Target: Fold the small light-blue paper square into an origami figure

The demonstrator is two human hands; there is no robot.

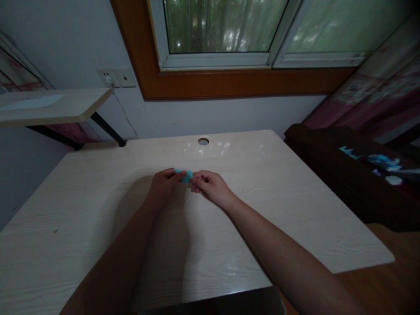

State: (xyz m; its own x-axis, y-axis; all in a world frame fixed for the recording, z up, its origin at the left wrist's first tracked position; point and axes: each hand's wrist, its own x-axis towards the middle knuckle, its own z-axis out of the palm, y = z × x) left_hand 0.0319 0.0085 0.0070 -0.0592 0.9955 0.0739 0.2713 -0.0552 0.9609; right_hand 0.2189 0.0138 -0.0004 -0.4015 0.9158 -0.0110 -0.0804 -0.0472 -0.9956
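Observation:
A small light-blue piece (187,176), thin and flat like folded paper, shows between my two hands above the middle of the desk. My left hand (165,184) pinches its left end between thumb and fingers. At the right edge of the piece, my right hand (210,185) has its thumb and fingertips pressed together on a corner. The exact shape of the blue piece is partly hidden by my fingers.
Both forearms rest over a pale wood-grain desk (282,227) with a round cable hole (203,141) near its back edge. A raised shelf (82,109) on black legs stands at the back left. Dark furniture (328,162) with several items lies right of the desk.

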